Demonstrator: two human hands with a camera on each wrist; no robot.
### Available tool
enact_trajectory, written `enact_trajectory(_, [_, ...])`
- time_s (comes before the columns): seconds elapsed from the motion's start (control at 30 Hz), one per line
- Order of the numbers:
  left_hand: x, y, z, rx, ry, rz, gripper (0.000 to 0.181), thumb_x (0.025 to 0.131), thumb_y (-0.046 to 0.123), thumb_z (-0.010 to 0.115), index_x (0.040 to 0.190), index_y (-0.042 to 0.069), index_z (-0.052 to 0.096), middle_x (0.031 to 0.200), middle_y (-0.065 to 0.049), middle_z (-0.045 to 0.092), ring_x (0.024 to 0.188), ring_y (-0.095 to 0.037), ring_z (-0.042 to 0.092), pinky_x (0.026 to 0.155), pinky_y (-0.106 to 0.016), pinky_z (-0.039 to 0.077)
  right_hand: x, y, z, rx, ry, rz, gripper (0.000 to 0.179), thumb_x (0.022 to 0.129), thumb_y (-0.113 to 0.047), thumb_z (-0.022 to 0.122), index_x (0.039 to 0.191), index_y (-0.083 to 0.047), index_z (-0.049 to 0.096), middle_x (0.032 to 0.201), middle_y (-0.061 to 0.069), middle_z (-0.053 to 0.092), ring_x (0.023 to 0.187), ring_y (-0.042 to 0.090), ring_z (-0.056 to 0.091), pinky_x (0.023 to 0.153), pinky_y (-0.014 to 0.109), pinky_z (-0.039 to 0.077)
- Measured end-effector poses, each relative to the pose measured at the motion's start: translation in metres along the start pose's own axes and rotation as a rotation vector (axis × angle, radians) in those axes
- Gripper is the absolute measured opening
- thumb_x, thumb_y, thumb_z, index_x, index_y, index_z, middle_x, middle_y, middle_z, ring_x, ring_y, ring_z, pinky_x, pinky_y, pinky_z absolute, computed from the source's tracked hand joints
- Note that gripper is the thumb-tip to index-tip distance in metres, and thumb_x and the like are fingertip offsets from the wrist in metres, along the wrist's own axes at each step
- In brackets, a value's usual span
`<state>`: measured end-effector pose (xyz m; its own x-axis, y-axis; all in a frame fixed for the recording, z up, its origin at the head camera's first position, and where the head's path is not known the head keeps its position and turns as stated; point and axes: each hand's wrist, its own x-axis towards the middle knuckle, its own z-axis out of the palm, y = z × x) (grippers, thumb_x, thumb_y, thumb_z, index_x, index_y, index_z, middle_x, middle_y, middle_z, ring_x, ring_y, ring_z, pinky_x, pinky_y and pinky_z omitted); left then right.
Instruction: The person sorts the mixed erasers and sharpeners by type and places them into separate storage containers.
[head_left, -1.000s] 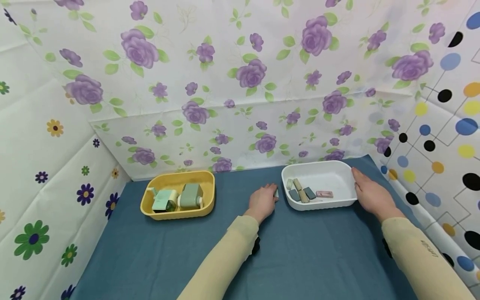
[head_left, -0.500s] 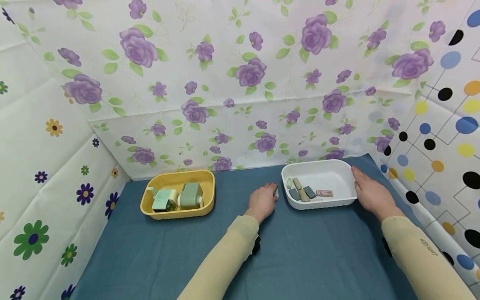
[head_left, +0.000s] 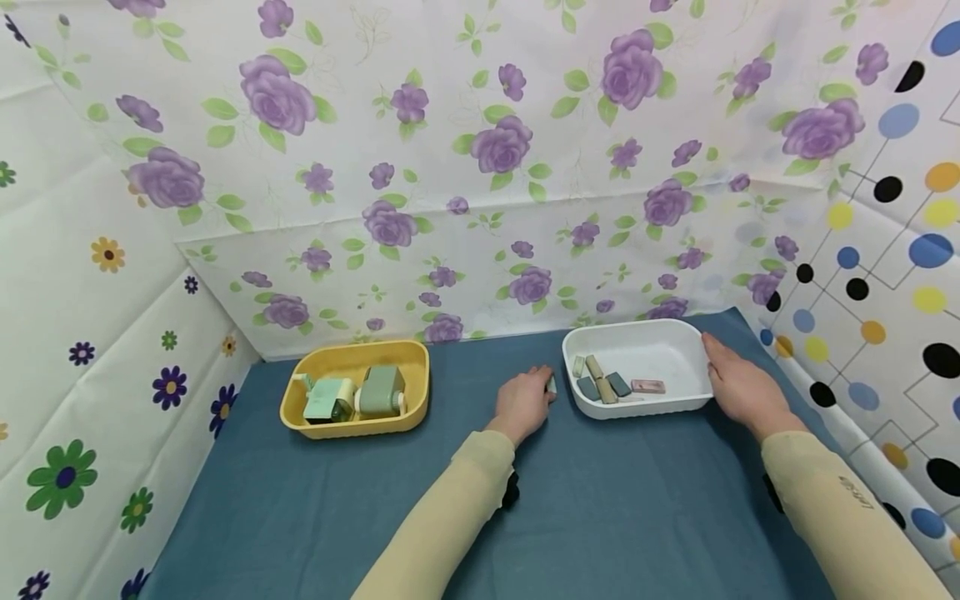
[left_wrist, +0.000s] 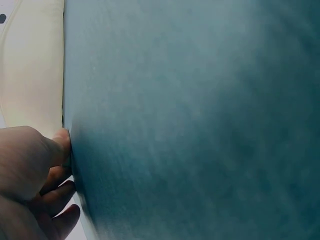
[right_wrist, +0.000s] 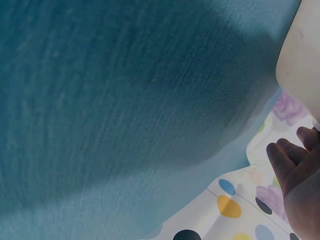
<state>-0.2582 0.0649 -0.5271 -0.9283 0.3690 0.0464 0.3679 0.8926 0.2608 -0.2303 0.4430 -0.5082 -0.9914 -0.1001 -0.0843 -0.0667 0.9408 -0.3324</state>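
Between the two trays, my left hand (head_left: 522, 406) pinches a small pale block (head_left: 552, 385) down at the cloth. Most of the block is hidden by the fingers; in the left wrist view, the thumb and fingertips (left_wrist: 61, 145) meet low over the blue cloth. My right hand (head_left: 744, 390) rests against the right end of the white tray (head_left: 678, 350), fingers extended along its outer wall. Inside that tray, toward its left, lie several small blocks, among them a pink one (head_left: 648, 387), a grey-blue one (head_left: 618, 384) and tan ones (head_left: 595, 367).
A yellow tray (head_left: 315, 365) stands at the left, holding a mint-green toy-like item (head_left: 327, 400) and a grey-green boxy item (head_left: 381, 392). Blue cloth (head_left: 360, 517) covers the table. Flowered sheeting (head_left: 450, 275) rises along the back, dotted sheeting (head_left: 870, 333) along the right.
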Motion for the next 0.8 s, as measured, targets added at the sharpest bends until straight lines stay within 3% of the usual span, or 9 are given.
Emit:
enact_trajectory(0.17, [0.0, -0.004, -0.001, -0.016, 0.023, 0.014, 0.041, 0.105, 0.031, 0.073, 0.143, 0.018, 0.069, 0.128, -0.005, 0.074, 0.103, -0.024, 0.074, 0.082, -0.042, 0.063, 0.0, -0.002, -0.002, -0.003, 0.006, -0.001, 0.065, 0.117, -0.023, 0.033, 0.171, -0.002, 0.005, 0.173, 0.03, 0.017, 0.154, 0.057, 0.023, 0.121, 0.074, 0.022])
enact_trajectory(0.37, [-0.002, -0.008, -0.003, -0.032, 0.031, 0.0, 0.043, 0.103, 0.035, 0.076, 0.143, 0.021, 0.07, 0.124, -0.003, 0.076, 0.101, -0.022, 0.074, 0.084, -0.041, 0.063, 0.0, -0.001, -0.001, -0.002, 0.001, 0.006, 0.065, 0.117, -0.023, 0.034, 0.171, -0.001, 0.006, 0.172, 0.03, 0.018, 0.153, 0.057, 0.023, 0.121, 0.074, 0.022])
enact_trajectory(0.8, [-0.004, -0.022, -0.004, -0.155, 0.145, -0.062, 0.047, 0.101, 0.042, 0.077, 0.141, 0.017, 0.073, 0.119, -0.005, 0.079, 0.096, -0.023, 0.076, 0.085, -0.042, 0.063, 0.0, -0.001, 0.0, -0.009, 0.01, 0.012, 0.064, 0.117, -0.025, 0.031, 0.171, -0.001, 0.007, 0.172, 0.031, 0.018, 0.153, 0.057, 0.023, 0.121, 0.074, 0.021])
